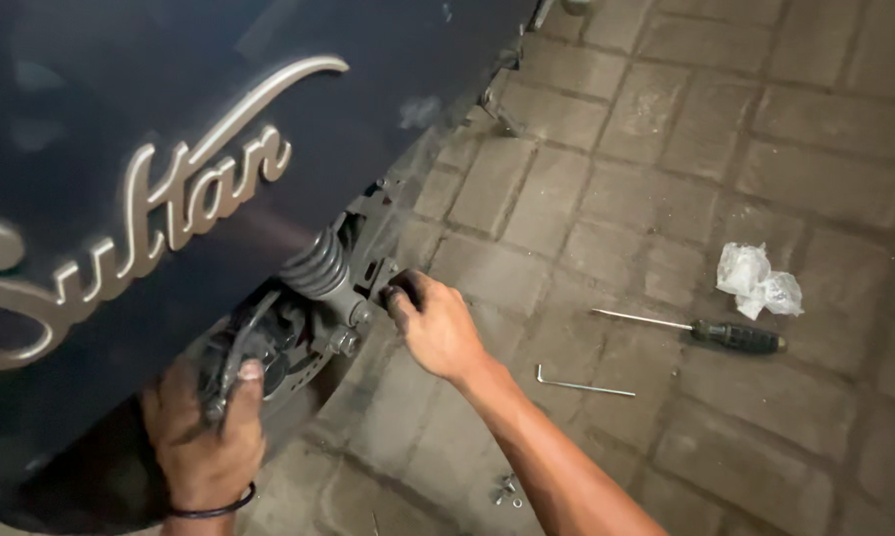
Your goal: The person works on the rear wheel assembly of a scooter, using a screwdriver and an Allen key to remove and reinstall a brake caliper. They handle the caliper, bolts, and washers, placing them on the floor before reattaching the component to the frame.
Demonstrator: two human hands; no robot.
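A dark blue vehicle body panel [120, 89] with raised silver script fills the upper left. Below its edge sit a ribbed grey rubber boot [317, 266], a bolt head [345, 342] and dark metal parts. My left hand [204, 437], with a black band at the wrist, grips a curved black part [231, 352] under the panel, thumb pressed on it. My right hand [438, 328] reaches in from the lower right, its fingertips closed on a small black bracket [386, 281] beside the boot. What lies deeper under the panel is in shadow.
The ground is grey paving blocks [666, 129]. On it lie a black-handled screwdriver [730, 335], an L-shaped hex key [581, 385], a crumpled clear plastic bag [757, 281], and a few small metal fasteners [507, 489] near my right forearm.
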